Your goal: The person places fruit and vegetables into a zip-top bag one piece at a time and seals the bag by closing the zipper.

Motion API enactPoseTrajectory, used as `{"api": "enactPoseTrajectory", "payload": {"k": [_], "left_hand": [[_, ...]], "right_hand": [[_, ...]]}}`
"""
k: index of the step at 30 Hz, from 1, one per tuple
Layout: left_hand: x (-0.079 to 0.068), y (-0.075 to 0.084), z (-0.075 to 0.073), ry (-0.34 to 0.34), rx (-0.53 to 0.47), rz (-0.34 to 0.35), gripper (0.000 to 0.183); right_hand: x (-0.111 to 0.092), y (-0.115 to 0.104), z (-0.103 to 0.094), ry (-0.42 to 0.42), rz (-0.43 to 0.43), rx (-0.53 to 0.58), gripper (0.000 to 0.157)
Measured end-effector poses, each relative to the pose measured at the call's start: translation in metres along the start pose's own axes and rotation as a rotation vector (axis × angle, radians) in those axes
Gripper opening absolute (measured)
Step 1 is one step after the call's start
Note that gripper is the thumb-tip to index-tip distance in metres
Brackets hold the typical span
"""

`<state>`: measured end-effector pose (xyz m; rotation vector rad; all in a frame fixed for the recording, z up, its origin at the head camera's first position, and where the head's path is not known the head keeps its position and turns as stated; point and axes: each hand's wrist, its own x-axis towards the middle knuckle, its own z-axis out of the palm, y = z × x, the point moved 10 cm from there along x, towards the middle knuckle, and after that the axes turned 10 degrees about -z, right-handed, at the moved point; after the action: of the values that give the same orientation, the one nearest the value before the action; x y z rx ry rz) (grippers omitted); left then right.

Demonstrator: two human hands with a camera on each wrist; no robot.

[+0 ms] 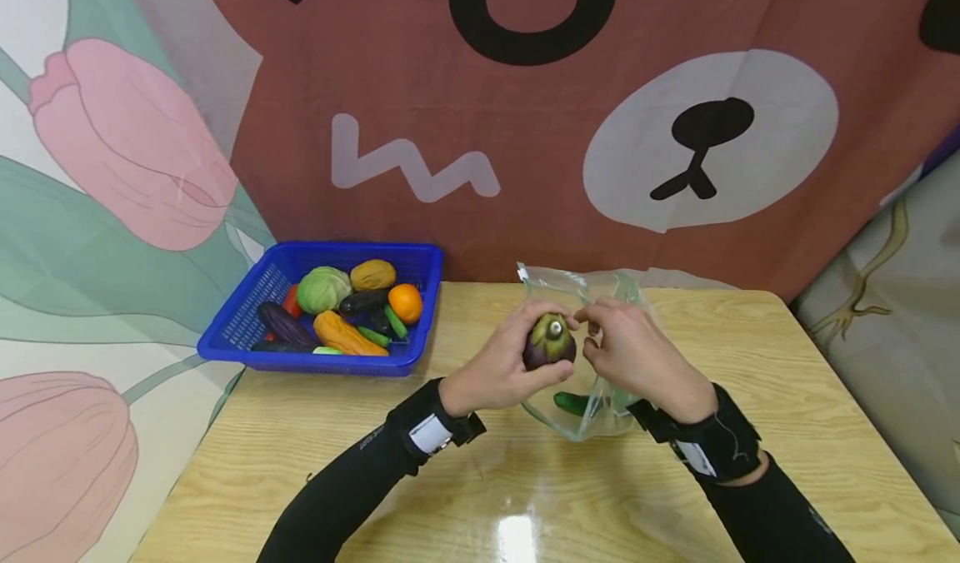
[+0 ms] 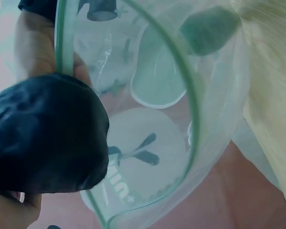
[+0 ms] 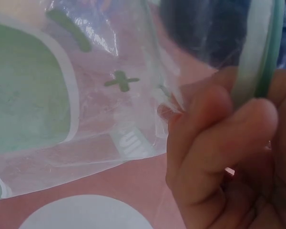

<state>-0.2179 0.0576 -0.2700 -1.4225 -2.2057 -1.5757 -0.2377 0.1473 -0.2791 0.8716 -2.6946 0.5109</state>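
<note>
My left hand grips a dark purple eggplant whose green cap and pale stem end face up. In the left wrist view the eggplant looks nearly black beside the bag's green-edged mouth. My right hand has its fingers curled and pinches the rim of a clear zip bag; the right wrist view shows this hand at the bag's edge. Inside the bag, near its bottom, lies a dark green vegetable, its kind unclear. Both hands are close together at the bag's mouth.
To the left, a blue plastic basket holds a cabbage, an orange, a long purple eggplant, an orange-yellow squash-like vegetable and others. A printed cloth hangs behind the wooden table.
</note>
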Motion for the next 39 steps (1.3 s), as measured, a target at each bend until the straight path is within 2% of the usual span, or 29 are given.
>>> {"api": "enactPoseTrajectory", "payload": {"k": [3,7,14,17,22,28,32,35,39], "left_hand": [[0.002,-0.005,0.005,-0.012,0.042,0.000,0.048],[0.003,-0.017,0.010,-0.038,0.051,-0.025,0.050],[0.002,-0.044,0.020,-0.115,0.064,-0.148,0.052],[0.002,-0.052,0.024,-0.129,0.130,-0.159,0.050],[0.003,-0.061,0.036,-0.158,0.322,-0.148,0.045],[0.003,-0.078,0.055,-0.236,0.493,-0.230,0.044],[0.003,-0.083,0.069,-0.325,0.537,-0.266,0.040],[0.002,-0.083,0.077,-0.384,0.533,-0.295,0.043],[0.002,-0.081,0.077,-0.399,0.537,-0.301,0.050]], "right_hand": [[-0.001,-0.001,-0.003,0.010,-0.005,-0.011,0.020],[-0.003,-0.001,-0.006,0.021,-0.003,-0.009,0.019],[-0.005,-0.002,-0.008,0.019,0.012,-0.016,0.027],[-0.005,-0.004,-0.011,0.024,0.021,-0.017,0.027],[-0.006,-0.010,-0.016,0.045,0.011,-0.001,0.026],[-0.007,-0.016,-0.015,0.043,0.003,0.017,0.025],[-0.008,-0.017,-0.014,0.043,0.003,0.027,0.026],[-0.008,-0.017,-0.014,0.040,0.002,0.029,0.027],[-0.007,-0.015,-0.014,0.039,-0.001,0.024,0.026]]}}
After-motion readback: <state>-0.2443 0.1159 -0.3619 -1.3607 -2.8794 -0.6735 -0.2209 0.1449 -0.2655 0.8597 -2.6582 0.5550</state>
